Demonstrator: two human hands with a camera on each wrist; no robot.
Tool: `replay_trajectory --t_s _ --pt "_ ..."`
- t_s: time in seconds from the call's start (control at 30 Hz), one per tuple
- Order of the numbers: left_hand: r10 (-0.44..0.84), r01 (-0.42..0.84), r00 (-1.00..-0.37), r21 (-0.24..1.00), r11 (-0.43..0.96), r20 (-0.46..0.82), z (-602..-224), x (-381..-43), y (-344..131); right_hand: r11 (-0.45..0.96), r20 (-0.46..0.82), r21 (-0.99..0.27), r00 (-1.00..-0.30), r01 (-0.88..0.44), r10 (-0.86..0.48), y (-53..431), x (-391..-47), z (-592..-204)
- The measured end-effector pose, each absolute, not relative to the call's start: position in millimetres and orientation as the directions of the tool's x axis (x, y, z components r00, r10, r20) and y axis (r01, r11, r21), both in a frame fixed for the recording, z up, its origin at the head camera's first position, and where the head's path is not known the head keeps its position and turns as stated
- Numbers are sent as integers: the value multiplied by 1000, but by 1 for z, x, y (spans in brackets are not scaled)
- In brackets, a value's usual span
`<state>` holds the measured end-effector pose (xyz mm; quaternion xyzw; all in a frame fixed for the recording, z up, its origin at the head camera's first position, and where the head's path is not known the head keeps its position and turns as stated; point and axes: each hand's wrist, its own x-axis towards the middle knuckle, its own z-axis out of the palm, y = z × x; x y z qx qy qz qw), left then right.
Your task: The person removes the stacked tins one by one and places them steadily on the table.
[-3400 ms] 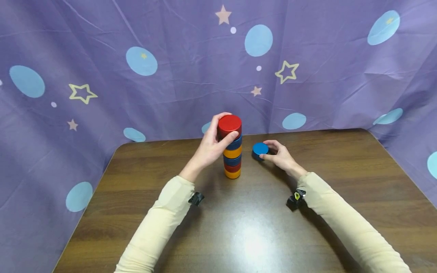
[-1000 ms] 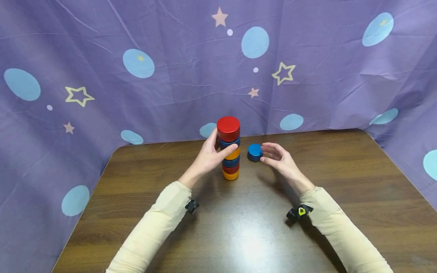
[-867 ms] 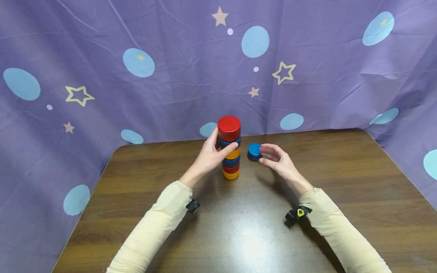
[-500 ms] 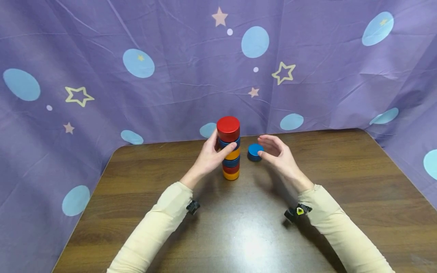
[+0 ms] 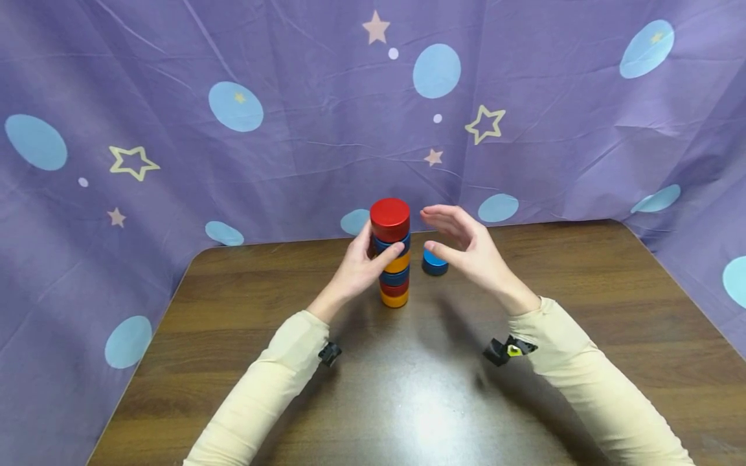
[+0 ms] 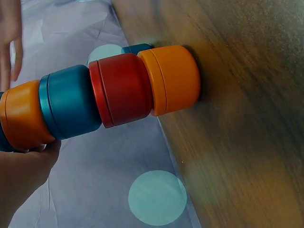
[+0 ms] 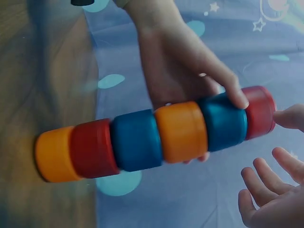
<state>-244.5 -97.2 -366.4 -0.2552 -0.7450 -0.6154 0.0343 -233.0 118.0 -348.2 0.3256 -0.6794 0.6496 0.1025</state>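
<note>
A tower of several small round lidded tins in orange, red and blue stands upright, topped by a red tin (image 5: 390, 219). My left hand (image 5: 358, 266) grips it from the left, thumb across the upper blue tin (image 7: 223, 121) and orange tin (image 7: 181, 133) just under the top. The lowest orange tin (image 6: 175, 80) rests on the table. My right hand (image 5: 474, 249) hovers right of the tower's top, fingers loosely curved and holding nothing. Behind its thumb in the head view, a single blue tin (image 5: 434, 265) sits on the table, partly covered.
The brown wooden table (image 5: 250, 395) ends at a purple curtain (image 5: 326, 97) printed with stars and blue ovals, close behind the tower. Black wrist cameras (image 5: 329, 353) hang under both sleeves.
My right hand has let go of the single blue tin, then risen and moved left toward the tower's top. My left hand slid down from the red top tin, then stayed still.
</note>
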Motion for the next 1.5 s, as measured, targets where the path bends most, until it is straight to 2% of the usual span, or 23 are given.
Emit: replay_trajectory --t_s 0.07,0.3,0.5,0.97,1.3,1.5 --pt "337 413 -873 902 126 353 -358 -238 -96 -42 562 -813 -761 -581 -324 115 -233 -340" --pt "326 421 -874 896 139 360 -366 -242 -96 25 526 -818 -764 -575 -374 106 -238 -321" --pt "327 413 -880 896 164 345 -345 -224 -94 68 507 -817 -769 -573 -390 99 -243 -321" --pt "322 438 -872 881 179 369 -339 -218 -91 -66 441 -887 -797 -457 -412 87 -249 -324" --pt "323 450 -869 870 201 375 -339 -217 -90 -24 430 -889 -817 -457 -384 81 -251 -330" --pt "322 439 -873 878 189 367 -362 -236 -92 -27 433 -891 -828 -454 -358 83 -250 -329"
